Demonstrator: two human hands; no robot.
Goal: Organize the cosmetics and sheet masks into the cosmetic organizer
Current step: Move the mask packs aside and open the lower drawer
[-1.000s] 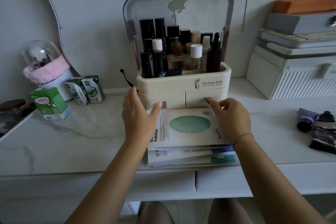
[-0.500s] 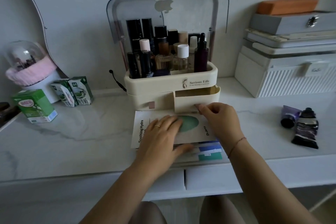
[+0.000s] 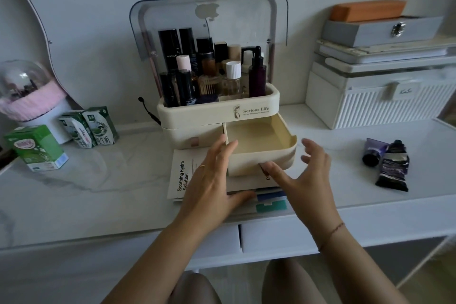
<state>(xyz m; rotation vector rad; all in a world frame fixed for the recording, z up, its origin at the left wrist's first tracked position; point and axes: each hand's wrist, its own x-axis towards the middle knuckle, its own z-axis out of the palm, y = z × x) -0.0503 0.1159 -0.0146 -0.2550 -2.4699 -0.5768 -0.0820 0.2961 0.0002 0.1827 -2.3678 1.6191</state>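
A cream cosmetic organizer [image 3: 197, 112] stands at the back of the white marble table, its clear lid raised over several bottles [image 3: 212, 76]. Its right drawer [image 3: 261, 155] is pulled far out and is empty; the left drawer [image 3: 195, 134] is closed. A stack of sheet masks [image 3: 183, 175] lies flat in front, partly under the drawer. My left hand [image 3: 212, 180] rests flat on the masks, fingers against the drawer's left corner. My right hand [image 3: 303, 180] hovers open at the drawer's front right, thumb near its front face, holding nothing. Two dark tubes [image 3: 387, 164] lie at the right.
Several green milk cartons [image 3: 37, 148] and a pink-rimmed glass dome [image 3: 27, 91] stand at the left. White and grey storage boxes [image 3: 385, 96] are stacked at the back right. A curved mirror [image 3: 81, 20] leans on the wall. The table's front edge [image 3: 123, 239] runs below the masks.
The right drawer has slid from closed to far out over the masks. My left hand moved from the organizer's front onto the masks. My right hand has let go of the drawer front.
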